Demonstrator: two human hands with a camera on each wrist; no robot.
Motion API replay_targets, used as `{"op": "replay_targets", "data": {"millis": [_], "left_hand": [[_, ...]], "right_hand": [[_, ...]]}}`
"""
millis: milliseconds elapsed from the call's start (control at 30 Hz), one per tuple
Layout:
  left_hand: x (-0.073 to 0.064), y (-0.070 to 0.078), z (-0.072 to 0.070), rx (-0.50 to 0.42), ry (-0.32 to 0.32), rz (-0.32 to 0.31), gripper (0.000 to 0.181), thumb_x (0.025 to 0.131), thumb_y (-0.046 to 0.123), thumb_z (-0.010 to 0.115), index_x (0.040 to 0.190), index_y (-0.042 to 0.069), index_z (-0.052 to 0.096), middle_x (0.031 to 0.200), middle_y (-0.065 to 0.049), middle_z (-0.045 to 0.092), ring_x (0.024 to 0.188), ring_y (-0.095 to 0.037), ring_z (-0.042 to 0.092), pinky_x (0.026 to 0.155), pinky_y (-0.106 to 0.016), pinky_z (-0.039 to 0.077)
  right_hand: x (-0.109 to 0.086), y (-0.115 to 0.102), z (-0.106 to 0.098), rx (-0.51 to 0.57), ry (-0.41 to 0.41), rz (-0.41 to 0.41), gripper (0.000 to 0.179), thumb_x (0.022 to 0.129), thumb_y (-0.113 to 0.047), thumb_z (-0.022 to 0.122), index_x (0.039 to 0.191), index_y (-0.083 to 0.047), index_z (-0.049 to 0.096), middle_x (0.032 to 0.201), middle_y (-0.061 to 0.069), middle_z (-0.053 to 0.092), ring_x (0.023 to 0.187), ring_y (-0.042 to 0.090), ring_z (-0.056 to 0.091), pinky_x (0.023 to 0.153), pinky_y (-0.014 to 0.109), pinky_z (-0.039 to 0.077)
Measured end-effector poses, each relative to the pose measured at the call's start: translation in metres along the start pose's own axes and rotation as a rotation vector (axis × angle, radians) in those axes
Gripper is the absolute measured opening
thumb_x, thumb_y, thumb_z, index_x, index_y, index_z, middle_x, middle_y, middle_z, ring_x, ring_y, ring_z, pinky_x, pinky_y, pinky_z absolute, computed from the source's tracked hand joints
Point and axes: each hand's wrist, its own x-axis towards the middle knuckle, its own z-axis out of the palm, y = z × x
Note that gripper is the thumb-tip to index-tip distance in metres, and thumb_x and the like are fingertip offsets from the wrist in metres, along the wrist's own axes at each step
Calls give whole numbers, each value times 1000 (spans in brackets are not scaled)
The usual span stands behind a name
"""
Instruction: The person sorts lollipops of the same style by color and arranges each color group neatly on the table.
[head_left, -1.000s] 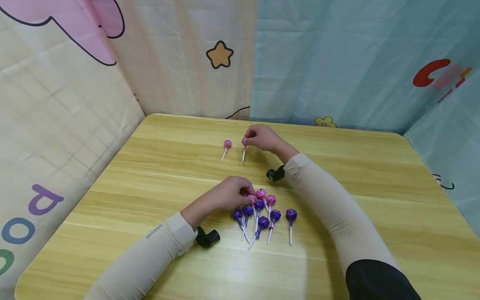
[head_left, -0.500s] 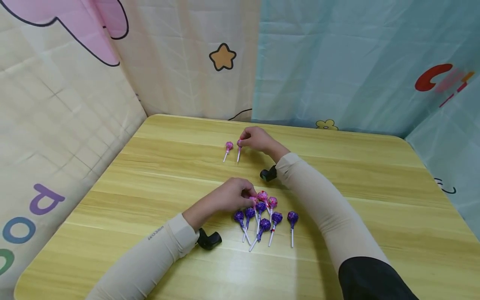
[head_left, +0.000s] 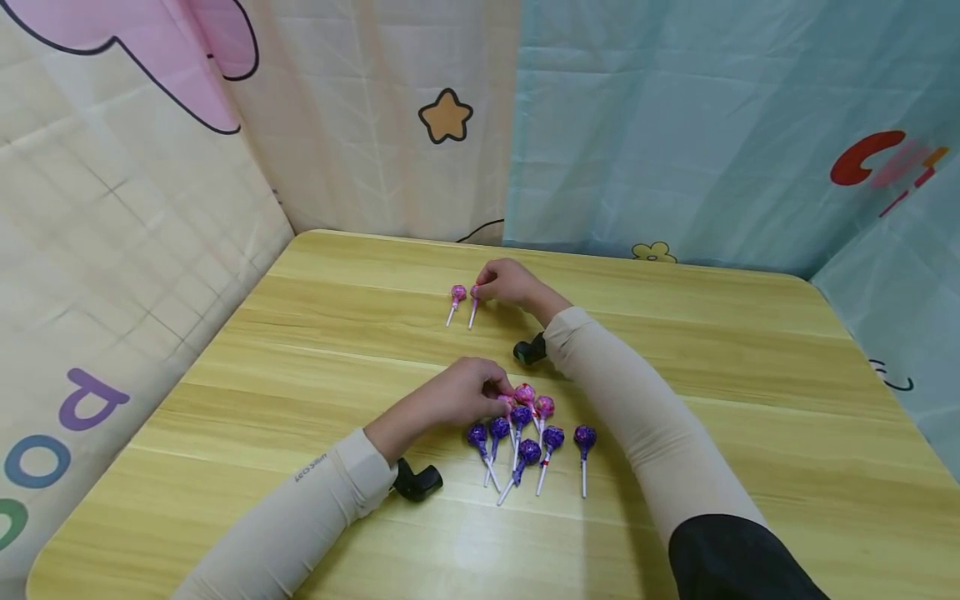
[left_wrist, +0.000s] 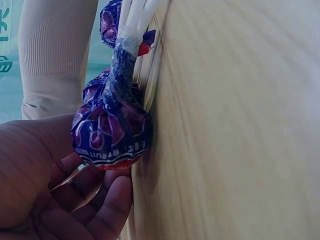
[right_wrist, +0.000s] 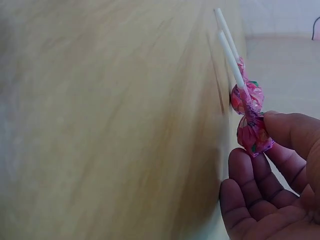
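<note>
At the far part of the table, my right hand [head_left: 512, 283] pinches the wrapped head of a pink lollipop [right_wrist: 254, 136], its white stick pointing toward me. Just left of it lies another pink lollipop [head_left: 458, 293]. My left hand [head_left: 467, 390] has thumb and fingers around the head of a pink lollipop [head_left: 507, 402] at the left edge of a cluster. Two more pink lollipops, one at the back [head_left: 525, 392], lie beside it. Several purple lollipops [head_left: 528, 452] lie in front. In the left wrist view a purple lollipop [left_wrist: 112, 132] hides the pinched one.
The wooden table [head_left: 300, 350] has a printed curtain [head_left: 360, 125] behind it. One purple lollipop [head_left: 585, 437] lies apart, right of the cluster. Black wrist devices, one on the left [head_left: 418, 481], sit low by each cuff.
My right hand has moved left with its pink lollipop, bringing it close beside the other pink one. The left hand has stayed at the cluster.
</note>
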Motion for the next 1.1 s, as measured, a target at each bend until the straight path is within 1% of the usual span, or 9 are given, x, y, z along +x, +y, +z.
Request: {"op": "replay_targets", "data": {"millis": [433,733,967,1100], "left_hand": [[-2,1,-1,-6,4,13,5,89,10,74,92,12,71,82,4,63,75,-11,57,68,-27,49],[-1,-1,0,-2,1,5,5,90,12,75,91,13,71,82,5,63,75,-11,57,69,-27,49],[-1,1,0,9,-2,-4,4,90,13,75,91,15,71,82,6,62,76,-12,57,69,-28,49],[-1,0,0,7,0,-3,4,90,13,75,91,15,71,82,6,62,76,-11,57,70,-28,49]], "right_hand": [[4,2,7,-33,7,23,16,94,-20,70,97,-6,64,95,7,59,77,20,49,65,28,40],[6,2,11,-48,20,25,14,94,-19,70,99,-6,64,97,8,59,80,21,50,67,28,41],[5,3,11,-27,18,27,19,93,-22,71,100,-6,63,100,8,59,81,21,50,68,28,42],[4,2,10,-35,15,35,20,93,-22,71,102,-7,63,101,8,59,84,21,50,70,28,42]]}}
